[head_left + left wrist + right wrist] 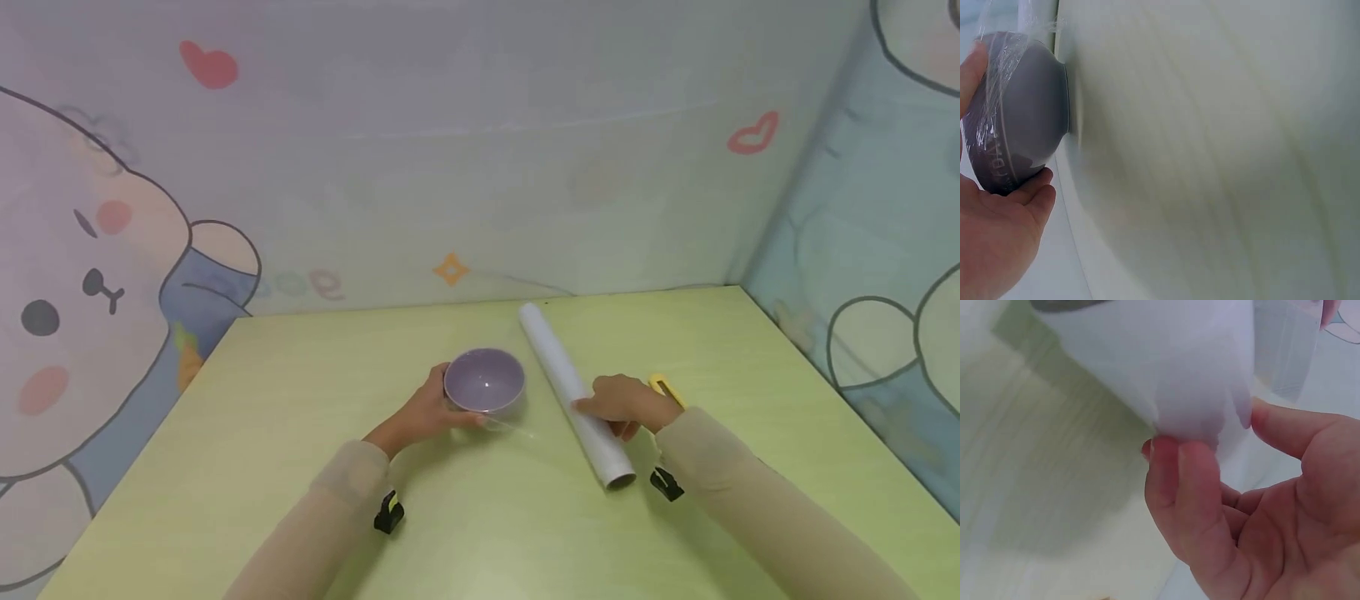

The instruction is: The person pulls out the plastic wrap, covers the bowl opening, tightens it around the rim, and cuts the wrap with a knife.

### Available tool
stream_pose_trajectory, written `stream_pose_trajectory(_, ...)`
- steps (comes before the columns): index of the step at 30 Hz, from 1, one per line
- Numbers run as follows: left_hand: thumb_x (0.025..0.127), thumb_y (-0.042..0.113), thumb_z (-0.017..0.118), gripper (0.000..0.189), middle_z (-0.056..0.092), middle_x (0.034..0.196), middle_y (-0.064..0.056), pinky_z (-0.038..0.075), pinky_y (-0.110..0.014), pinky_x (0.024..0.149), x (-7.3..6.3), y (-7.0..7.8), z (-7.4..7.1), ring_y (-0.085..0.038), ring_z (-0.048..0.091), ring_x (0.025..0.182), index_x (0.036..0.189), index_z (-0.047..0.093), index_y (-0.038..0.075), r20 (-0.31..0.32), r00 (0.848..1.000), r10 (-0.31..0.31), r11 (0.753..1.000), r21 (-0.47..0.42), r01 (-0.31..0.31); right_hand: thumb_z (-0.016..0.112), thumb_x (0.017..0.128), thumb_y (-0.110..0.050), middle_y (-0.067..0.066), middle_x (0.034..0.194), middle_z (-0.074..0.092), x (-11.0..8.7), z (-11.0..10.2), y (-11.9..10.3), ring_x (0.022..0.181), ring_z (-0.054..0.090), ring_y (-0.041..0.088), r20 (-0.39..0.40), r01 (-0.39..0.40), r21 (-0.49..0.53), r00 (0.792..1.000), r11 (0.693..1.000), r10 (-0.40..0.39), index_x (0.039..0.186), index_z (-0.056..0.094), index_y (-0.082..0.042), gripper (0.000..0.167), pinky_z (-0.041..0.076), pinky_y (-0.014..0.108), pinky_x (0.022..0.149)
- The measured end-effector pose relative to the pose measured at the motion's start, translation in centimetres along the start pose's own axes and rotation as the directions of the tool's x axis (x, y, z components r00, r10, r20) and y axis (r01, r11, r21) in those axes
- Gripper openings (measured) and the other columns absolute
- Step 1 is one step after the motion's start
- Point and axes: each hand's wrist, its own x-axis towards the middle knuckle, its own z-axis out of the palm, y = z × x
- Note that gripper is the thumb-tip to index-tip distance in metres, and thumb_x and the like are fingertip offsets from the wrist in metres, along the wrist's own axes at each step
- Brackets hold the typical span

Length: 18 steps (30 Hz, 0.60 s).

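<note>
While a person's two bare hands worked over a pale yellow-green tabletop [285, 392], a long, smooth white cylindrical roll [558, 358] lay just right of the middle. Its long axis ran slantwise, from the far side, where that end sat slightly to the left, down to the near side and to the right. The nearer end pointed toward the person and showed a dark, round hollow.

The right hand [621, 400] came from the right and held the roll past its middle, toward the near end, thumb and fingertips bent against the white surface, with the index finger reaching across the top.

To the left of the roll and apart from it stood a round, glossy purple bowl [484, 383], opening upward. The left hand [431, 408] gripped it from the left, its thumb along the near rim and fingers around the side. Clear, wrinkled plastic film [1010, 56] clung to the rim, and a thin edge of it stretched rightward toward the roll.

Just right of the right hand lay a slim yellow object [666, 387], partly hidden by the wrist. Beyond the table's far edge rose a pale printed backdrop [600, 208].
</note>
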Motion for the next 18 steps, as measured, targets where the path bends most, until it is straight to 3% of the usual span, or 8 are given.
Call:
stream_pose_trajectory(10,0.065,0.030,0.083,0.101,0.037,0.138,-0.016,0.029,-0.049,0.105,-0.1,0.0,-0.7,-0.030,0.041,0.125,0.140,0.020,0.003,0.056,0.998,0.004,1.000,0.005,-0.005,0.041,0.094,-0.048,0.011,0.080,0.059,-0.7,1.0,1.1,0.063,0.061,0.020,0.098,0.007,0.117,0.995,0.993,-0.018,0.097,0.047,-0.004,0.045,0.052,0.033,0.053)
stream_pose_trajectory(15,0.069,0.024,0.081,0.098,0.033,0.139,-0.020,0.028,-0.050,0.106,-0.4,0.9,-0.9,-0.033,0.039,0.126,0.140,0.018,-0.001,0.098,0.995,0.017,1.000,-0.011,-0.016,0.031,0.092,-0.060,0.013,0.084,0.059,-0.9,0.6,1.5,0.069,0.061,0.024,0.154,-0.018,0.147,0.988,0.989,-0.005,0.103,0.045,-0.004,0.060,0.052,0.037,0.059)
stream_pose_trajectory(18,0.069,0.021,0.081,0.098,0.033,0.139,-0.021,0.029,-0.050,0.105,-0.4,1.2,-0.9,-0.033,0.039,0.125,0.140,0.018,-0.002,0.103,0.994,0.021,1.000,-0.013,-0.020,0.029,0.094,-0.058,0.014,0.093,0.058,-0.5,-0.3,1.4,0.077,0.061,0.026,0.155,0.004,0.137,0.988,0.991,-0.025,0.106,0.045,-0.003,0.059,0.052,0.038,0.061)
